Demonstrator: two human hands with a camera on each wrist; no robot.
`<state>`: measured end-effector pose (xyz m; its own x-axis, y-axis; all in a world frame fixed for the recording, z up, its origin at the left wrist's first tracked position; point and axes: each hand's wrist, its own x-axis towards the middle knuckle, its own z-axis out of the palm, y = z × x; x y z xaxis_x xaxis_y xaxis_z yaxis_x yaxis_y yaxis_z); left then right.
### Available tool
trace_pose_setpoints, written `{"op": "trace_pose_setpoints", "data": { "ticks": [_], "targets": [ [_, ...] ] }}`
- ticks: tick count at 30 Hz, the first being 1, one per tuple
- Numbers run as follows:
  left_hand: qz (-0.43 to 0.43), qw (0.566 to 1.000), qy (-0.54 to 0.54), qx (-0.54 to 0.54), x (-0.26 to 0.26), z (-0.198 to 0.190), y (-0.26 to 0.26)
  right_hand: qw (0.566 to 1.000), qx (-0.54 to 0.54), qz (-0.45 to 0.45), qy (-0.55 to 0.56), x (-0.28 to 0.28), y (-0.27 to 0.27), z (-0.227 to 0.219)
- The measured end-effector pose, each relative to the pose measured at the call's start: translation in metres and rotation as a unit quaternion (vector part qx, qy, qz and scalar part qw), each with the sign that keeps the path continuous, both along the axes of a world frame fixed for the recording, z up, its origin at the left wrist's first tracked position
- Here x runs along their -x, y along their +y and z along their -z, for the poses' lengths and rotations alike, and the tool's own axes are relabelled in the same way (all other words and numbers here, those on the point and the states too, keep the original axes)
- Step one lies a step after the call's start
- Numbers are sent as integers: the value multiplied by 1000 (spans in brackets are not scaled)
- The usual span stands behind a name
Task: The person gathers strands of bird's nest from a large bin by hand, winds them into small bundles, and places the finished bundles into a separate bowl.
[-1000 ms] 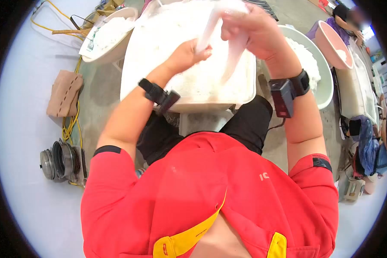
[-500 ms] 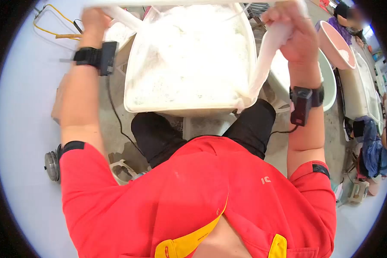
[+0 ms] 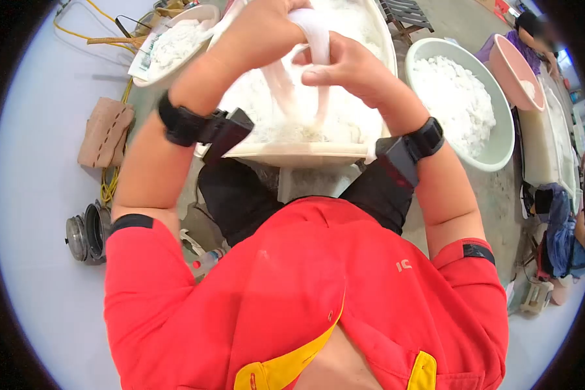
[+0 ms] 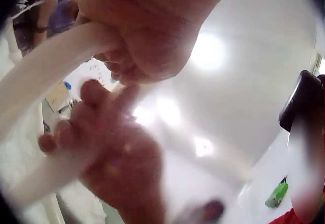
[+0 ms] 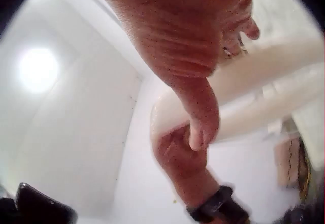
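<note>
In the head view a glossy band of white fibre (image 3: 317, 42) loops over my left hand (image 3: 266, 36) and hangs in two lengths above a large white tub (image 3: 299, 154). My left hand grips the band's upper bend, its fingers partly out of frame at the top. My right hand (image 3: 354, 70) is close beside it, thumb stretched out and fingers round one length of the band. In the left wrist view the right hand's fingers (image 4: 66, 132) curl round the lower length. White fluffy fibre (image 3: 253, 97) lies in the tub.
A pale green basin (image 3: 506, 146) of white fluff stands to the right, a pink basin (image 3: 510, 71) beyond it. Another basin (image 3: 205, 14) of fluff is at the left. A folded brown cloth (image 3: 104, 133) and metal pots (image 3: 88, 234) lie leftward. Another person (image 3: 533, 32) is at far right.
Half a second ago my hands were spread wide, stretching the band over the tub. They have come together over the middle, and the band now hangs as a loop.
</note>
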<state>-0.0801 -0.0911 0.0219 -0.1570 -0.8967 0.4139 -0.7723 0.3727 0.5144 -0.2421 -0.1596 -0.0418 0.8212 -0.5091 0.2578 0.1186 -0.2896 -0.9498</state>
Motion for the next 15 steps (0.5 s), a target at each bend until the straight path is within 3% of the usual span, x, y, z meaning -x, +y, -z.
{"op": "trace_pose_setpoints", "data": {
  "ticks": [1,3,4,5,6,7,8,9,10,12,14,15],
  "targets": [
    [-53,996,-17,-73,6,-3,5,999,-43,9,12,0,7,-7],
    [-7,994,107,15,-6,28,-19,991,-127,29,33,3,14,-18],
    [16,984,170,60,-12,48,-28,991,-135,21,-7,7,9,-20],
    [-3,966,255,-37,-7,63,-23,989,-142,12,-47,14,2,-21],
    [24,966,249,-70,-7,87,-23,985,-148,2,-87,19,-3,-24],
    [-2,954,259,-151,-5,114,-22,983,-144,10,-114,24,5,-38],
    [28,949,272,-156,-5,136,-19,980,-136,-18,-147,29,-3,-40],
    [-11,937,285,-202,-4,149,-15,973,-143,-9,-180,33,2,-45],
    [-29,929,318,-186,-9,166,-16,961,-146,-14,-232,39,2,-49],
    [-116,957,236,-126,-49,210,-36,924,-144,-42,-351,52,-1,-59],
    [-260,945,196,-22,-77,210,-42,898,-169,-112,-391,69,4,-85],
    [-239,931,276,6,-102,214,-51,895,-134,-108,-411,73,-4,-85]
  ]
}}
